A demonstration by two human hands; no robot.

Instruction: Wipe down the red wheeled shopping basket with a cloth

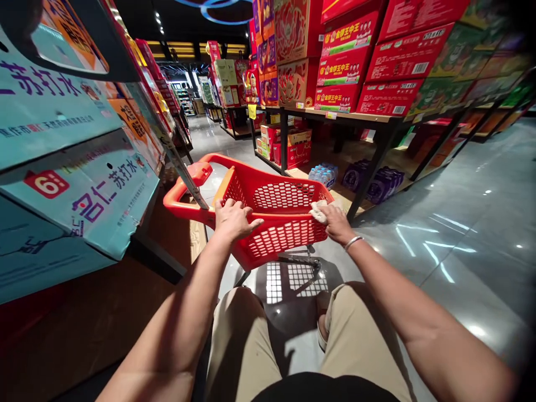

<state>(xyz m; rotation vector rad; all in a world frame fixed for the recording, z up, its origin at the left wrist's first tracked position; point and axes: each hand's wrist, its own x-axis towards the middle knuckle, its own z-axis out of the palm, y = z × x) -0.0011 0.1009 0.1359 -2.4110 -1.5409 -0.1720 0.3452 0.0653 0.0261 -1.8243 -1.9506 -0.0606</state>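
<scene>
A red plastic shopping cart (285, 192) with perforated walls stands sideways in front of my knees. My left hand (235, 219) rests on its near rim, the fingers hooked over the edge and the thumb stretched out to the right. At the right end of the basket, my right hand (337, 223) presses a crumpled whitish cloth (319, 211) against the rim; a bracelet circles that wrist. The cart's handle (182, 204) is at the left, beside an orange-red flap (225, 187). No goods show inside the basket.
Light-blue drink cartons (75, 184) are stacked close on my left, with a dark post (180, 162) by the handle. Behind the cart, a shelf (355, 113) carries red boxes (391, 97). Shrink-wrapped bottles (323, 175) sit low beneath it. Shiny grey floor (439, 223) stretches right.
</scene>
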